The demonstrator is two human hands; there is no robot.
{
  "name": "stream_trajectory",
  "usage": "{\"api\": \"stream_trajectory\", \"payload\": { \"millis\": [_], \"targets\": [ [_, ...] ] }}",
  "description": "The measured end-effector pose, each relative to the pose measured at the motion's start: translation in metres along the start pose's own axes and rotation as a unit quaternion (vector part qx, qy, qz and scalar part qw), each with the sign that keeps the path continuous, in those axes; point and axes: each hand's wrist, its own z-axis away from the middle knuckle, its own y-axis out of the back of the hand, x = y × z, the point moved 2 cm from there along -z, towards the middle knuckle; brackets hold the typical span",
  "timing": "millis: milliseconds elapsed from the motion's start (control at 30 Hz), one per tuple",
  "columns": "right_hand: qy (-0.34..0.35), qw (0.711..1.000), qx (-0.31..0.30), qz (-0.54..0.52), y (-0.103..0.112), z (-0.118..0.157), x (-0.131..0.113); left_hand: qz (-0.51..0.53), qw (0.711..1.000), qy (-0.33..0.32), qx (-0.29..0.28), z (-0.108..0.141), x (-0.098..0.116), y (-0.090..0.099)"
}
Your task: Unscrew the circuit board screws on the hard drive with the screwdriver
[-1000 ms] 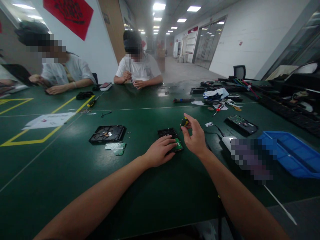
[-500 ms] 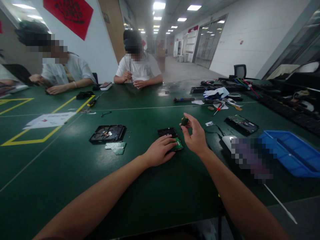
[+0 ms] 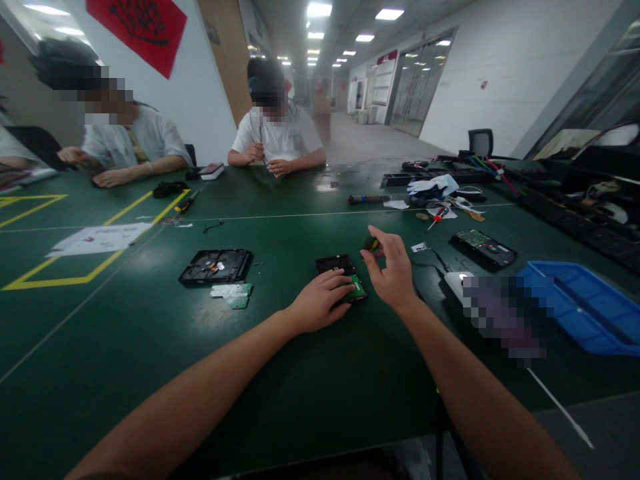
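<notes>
A hard drive with a green circuit board (image 3: 357,288) lies on the green table, partly covered by my left hand (image 3: 323,300), whose fingers rest flat across it. Above the drive's right side, my right hand (image 3: 390,267) pinches the dark and yellow handle of a screwdriver (image 3: 371,243) between thumb and fingers. The tool's shaft and tip cannot be made out. To the left lie another black hard drive (image 3: 216,267) and a loose circuit board (image 3: 233,295), with tiny screws beside them.
At the right are a third hard drive (image 3: 483,249), a blue tray (image 3: 585,303) and a blurred-out device with a cable. Gloves (image 3: 433,187) and tools lie farther back. Two people sit across the table (image 3: 280,220), and part of another shows at far left.
The screwdriver handle has turned slightly in my right hand, and its fingers have shifted a little. My left hand stays on the drive.
</notes>
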Motion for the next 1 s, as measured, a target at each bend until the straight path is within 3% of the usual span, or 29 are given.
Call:
{"api": "stream_trajectory", "payload": {
  "millis": [633, 1000],
  "targets": [
    [-0.003, 0.999, -0.029, -0.018, -0.003, 0.003, -0.003, 0.002, 1.0, 0.001, -0.004, 0.0011, -0.0032, -0.004],
    [-0.001, 1.0, -0.01, -0.008, -0.0004, 0.001, -0.0012, 0.001, 1.0, 0.001, 0.001, 0.0001, -0.0002, -0.0007]
  ]
}}
